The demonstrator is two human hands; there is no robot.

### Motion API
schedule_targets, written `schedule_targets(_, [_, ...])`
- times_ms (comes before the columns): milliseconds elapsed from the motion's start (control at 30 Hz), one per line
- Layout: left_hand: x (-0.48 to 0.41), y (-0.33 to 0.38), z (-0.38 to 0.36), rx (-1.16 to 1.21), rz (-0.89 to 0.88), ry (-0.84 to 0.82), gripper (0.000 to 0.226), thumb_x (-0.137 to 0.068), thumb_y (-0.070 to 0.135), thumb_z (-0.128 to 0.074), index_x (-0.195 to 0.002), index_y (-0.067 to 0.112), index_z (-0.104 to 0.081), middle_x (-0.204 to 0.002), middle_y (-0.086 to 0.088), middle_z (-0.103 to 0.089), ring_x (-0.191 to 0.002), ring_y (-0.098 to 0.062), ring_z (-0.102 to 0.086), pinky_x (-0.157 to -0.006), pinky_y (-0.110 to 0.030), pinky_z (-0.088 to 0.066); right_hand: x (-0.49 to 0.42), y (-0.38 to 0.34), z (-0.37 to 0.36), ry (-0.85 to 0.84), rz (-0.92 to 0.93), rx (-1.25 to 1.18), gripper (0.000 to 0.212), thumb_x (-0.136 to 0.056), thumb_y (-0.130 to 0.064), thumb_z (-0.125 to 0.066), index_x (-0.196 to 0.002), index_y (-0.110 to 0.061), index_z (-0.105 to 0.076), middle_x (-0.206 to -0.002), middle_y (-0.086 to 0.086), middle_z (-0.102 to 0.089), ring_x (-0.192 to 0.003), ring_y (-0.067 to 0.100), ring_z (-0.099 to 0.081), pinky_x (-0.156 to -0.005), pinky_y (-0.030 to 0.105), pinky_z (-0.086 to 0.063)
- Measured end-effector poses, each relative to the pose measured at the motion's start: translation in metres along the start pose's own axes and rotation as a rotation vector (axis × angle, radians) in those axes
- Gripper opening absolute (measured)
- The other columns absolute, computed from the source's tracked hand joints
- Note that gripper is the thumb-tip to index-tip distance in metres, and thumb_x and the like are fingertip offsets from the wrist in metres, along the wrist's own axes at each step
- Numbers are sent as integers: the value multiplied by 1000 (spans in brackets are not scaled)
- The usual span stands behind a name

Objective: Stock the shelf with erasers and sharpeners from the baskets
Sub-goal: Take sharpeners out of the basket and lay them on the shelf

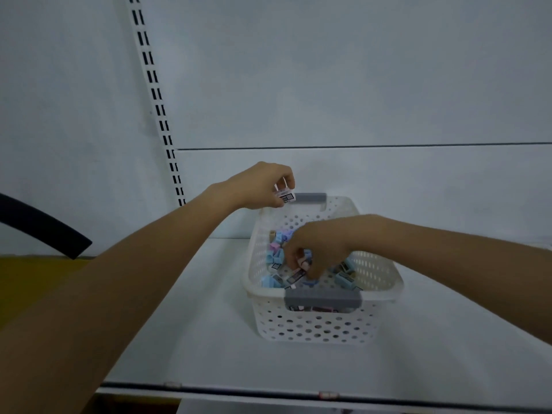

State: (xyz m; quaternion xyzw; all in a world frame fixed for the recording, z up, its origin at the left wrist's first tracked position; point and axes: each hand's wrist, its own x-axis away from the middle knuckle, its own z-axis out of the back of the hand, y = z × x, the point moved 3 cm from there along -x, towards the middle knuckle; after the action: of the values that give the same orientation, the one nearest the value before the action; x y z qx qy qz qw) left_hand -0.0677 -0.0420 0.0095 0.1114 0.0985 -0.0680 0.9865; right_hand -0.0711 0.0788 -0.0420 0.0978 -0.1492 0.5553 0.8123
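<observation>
Erasers and sharpeners (276, 258), small pastel blue, pink and lilac pieces too blurred to tell apart, lie in a loose heap in the white perforated basket (379, 270). It stands on the white shelf (194, 324) at about 5 o'clock from the middle of the view, one grey handle (322, 297) towards the person and the other (310, 197) towards the back panel. The left hand (263, 183) hangs over the basket's 11 o'clock corner, just beside the far handle. Its fingers are curled down and pinch one white labelled piece (286, 197) clear of the heap. The right hand (319, 246) reaches in from 3 o'clock and is down among the pieces, its fingers bent close round a pinkish piece (302, 262), though how firmly it holds it I cannot tell. No piece is seen laid out on the bare shelf around the basket, so by my reading the stocking is at an early stage here: one piece is lifted, a second is being picked, and the bulk of the heap is left to move. Only this one basket shows. At 9 o'clock a slotted upright (155, 94) runs up the wall.
</observation>
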Motion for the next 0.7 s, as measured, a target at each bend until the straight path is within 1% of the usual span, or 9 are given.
schedule_targets(67, [-1,-3,-1,7,-5,-4,35,-80,9,-68,-113,12,-55,-114,-6,-58,-93,-14,-54,-86,-30,-48,11,4,15,78,-24,-39,26,-81,-21,-67,-105,-22,-58,-104,-3,-50,-86,11,-49,-75,22,-39])
schedule_targets(133, [-3,-3,-4,5,-21,-6,36,-80,6,-67,-113,12,-55,-113,-6,-59,-94,-15,-55,-85,-29,-48,26,10,31,172,-46,-91,24,-81,-20,-67,-103,-21,-58,-100,-6,-49,-73,0,-47,-64,12,-36])
schedule_targets(200, [-8,0,-7,3,-52,-15,37,-80,3,-66,-114,11,-55,-112,-6,-59,-94,-14,-54,-83,-27,-47,41,17,42,258,-79,-147,24,-80,-19,-67,-102,-21,-58,-100,-8,-49,-71,-5,-46,-61,7,-33])
schedule_targets(300, [-17,15,-7,-10,-109,-21,36,-80,1,-63,-114,11,-55,-111,-7,-59,-96,-16,-55,-81,-25,-46,68,28,46,364,-127,-242,23,-80,-14,-68,-95,-27,-55,-98,-9,-49,-75,-1,-49,-65,7,-36])
schedule_targets(433, [-29,48,-4,-19,-171,-28,35,-82,3,-62,-114,14,-55,-111,-6,-58,-96,-16,-56,-84,-29,-48,110,47,39,474,-213,-301,25,-78,-11,-68,-89,-30,-55,-92,-15,-49,-79,8,-55,-68,14,-40])
schedule_targets(500, [-34,69,-3,-42,-206,-44,36,-82,3,-62,-115,16,-55,-110,-3,-58,-94,-15,-55,-85,-28,-47,132,57,32,484,-259,-278,25,-78,-10,-67,-88,-30,-55,-93,-11,-50,-78,9,-54,-68,15,-40])
schedule_targets(567, [-41,94,-5,-59,-249,-66,37,-82,3,-63,-116,17,-55,-108,-1,-57,-92,-14,-55,-86,-29,-47,154,67,21,468,-297,-259,27,-77,-10,-67,-85,-32,-54,-94,-7,-51,-78,10,-53,-69,20,-40])
schedule_targets(633, [-48,121,-9,-70,-279,-89,35,-84,6,-62,-116,19,-55,-107,1,-57,-91,-13,-56,-87,-31,-48,175,80,6,441,-342,-259,28,-78,-11,-66,-83,-34,-52,-92,-10,-51,-79,14,-55,-72,24,-41])
schedule_targets(700, [-56,152,-17,-73,-310,-112,32,-85,6,-61,-114,19,-56,-111,0,-59,-92,-14,-57,-89,-35,-48,201,94,-10,417,-393,-269,28,-78,-11,-66,-82,-35,-52,-90,-12,-51,-81,15,-56,-73,25,-43])
